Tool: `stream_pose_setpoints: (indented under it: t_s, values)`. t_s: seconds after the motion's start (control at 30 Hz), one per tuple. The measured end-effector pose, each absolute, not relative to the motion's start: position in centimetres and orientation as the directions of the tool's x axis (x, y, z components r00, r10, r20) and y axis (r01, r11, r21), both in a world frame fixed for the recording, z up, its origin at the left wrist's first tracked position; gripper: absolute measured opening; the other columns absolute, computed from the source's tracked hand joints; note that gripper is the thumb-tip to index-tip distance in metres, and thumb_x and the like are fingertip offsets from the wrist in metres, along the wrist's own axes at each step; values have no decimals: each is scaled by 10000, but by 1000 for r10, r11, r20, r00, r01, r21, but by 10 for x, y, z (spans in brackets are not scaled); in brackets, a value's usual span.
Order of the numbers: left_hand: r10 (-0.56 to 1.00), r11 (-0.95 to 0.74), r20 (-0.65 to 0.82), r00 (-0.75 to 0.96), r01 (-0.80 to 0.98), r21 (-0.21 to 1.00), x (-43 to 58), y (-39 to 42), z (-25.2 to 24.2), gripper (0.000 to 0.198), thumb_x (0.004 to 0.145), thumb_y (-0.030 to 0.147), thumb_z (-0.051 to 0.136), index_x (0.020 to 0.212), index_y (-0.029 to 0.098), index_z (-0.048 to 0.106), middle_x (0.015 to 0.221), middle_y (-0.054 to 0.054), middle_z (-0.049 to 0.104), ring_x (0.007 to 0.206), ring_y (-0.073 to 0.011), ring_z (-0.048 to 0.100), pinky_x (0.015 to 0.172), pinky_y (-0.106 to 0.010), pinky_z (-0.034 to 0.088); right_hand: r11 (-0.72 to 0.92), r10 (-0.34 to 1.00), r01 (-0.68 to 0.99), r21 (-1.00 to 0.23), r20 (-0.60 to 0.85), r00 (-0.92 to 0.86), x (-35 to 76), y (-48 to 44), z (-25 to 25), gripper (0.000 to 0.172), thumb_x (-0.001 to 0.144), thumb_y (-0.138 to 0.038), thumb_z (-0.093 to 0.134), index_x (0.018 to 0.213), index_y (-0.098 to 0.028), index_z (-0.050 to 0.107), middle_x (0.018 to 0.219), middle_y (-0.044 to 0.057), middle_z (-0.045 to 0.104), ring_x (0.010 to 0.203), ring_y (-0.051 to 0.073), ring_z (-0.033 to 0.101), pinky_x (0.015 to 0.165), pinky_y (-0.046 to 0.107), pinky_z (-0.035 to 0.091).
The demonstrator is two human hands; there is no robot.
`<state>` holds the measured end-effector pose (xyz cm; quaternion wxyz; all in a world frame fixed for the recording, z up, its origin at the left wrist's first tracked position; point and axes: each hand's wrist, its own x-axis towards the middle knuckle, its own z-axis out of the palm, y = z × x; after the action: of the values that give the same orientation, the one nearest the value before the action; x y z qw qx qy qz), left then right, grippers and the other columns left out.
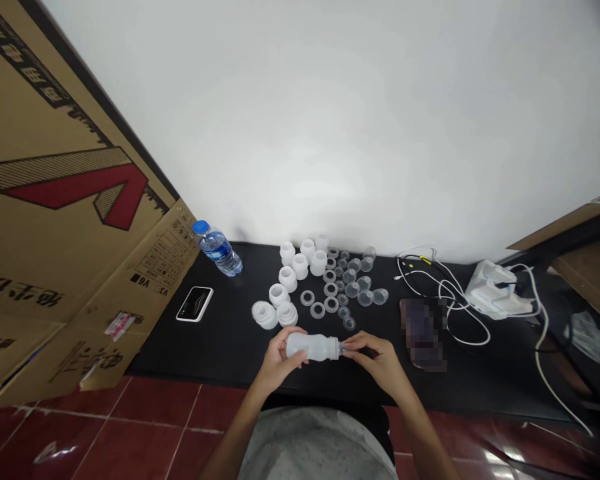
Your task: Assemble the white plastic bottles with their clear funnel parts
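Baby bottle [316, 347] lies sideways between our hands, its long axis running nearly level from left to right across the front of our body, above the near part of the bench [175, 353]. Its rounded base sits in our left hand [280, 358], where the grip is closed around the translucent wall, thumb along the near side and fingers at the far side. Its collar [335, 348] faces our right hand [377, 353], whose grip narrows to a pinch of thumb and fingertips on the small clear teat [342, 348]. The teat thus lies in line with the bottle, pointing right, and our right hand is the nearer to it, touching; our left holds the opposite end. Whether the teat is seated or merely held against the opening we cannot tell, since the fingertips partly cover it. Beyond our hands, open-necked white bottles [287, 280] stand ahead of the left, grey rings [317, 317] lie ahead of the bottle's neck, and clear domed caps [365, 298] rest ahead of the right, all apart from the bottle we hold.
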<state>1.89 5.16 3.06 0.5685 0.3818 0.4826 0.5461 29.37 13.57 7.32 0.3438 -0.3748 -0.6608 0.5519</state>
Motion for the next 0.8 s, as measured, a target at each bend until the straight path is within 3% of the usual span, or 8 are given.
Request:
stream_pose_setpoints:
  t_s: [0.2,0.3,0.57,0.7,0.8]
  values:
    - [996,42,-57,-73,-182,982,17,49,33,491,839,421,916,1227,206,706,1059,-59,715,875,-195,696,763,-267,577,59,879,190,-980,-39,-474,297,136,71,190,947,-440,851,950,-251,836,979,48,826,937,244,771,877,349,569]
    - [997,40,-51,-66,-158,987,17,48,35,475,840,409,917,1220,217,709,1129,-70,709,961,-214,688,841,-285,572,23,871,230,-973,-94,-483,294,136,72,298,991,-511,781,895,-230,787,881,34,780,850,224,723,799,324,537]
    - [996,30,-43,-75,-160,987,18,49,35,458,854,387,908,1224,222,695,1135,-73,713,980,-214,693,864,-289,568,85,843,280,-956,-81,-532,279,134,75,533,1149,-546,484,748,-222,618,718,-5,639,724,176,622,752,297,459]
    - [994,38,-54,-94,-163,986,19,48,34,473,842,401,914,1224,225,697,1140,-77,719,985,-224,698,854,-295,573,81,855,270,-959,-72,-514,281,133,70,495,1130,-555,521,783,-224,641,731,-2,644,721,179,623,729,296,472]
    - [994,43,-59,-95,-156,987,19,48,34,473,848,409,909,1228,225,693,1137,-76,716,979,-224,695,850,-296,569,41,867,231,-972,-81,-493,284,132,65,315,1050,-551,680,1074,-241,734,948,32,743,858,211,691,798,315,530]
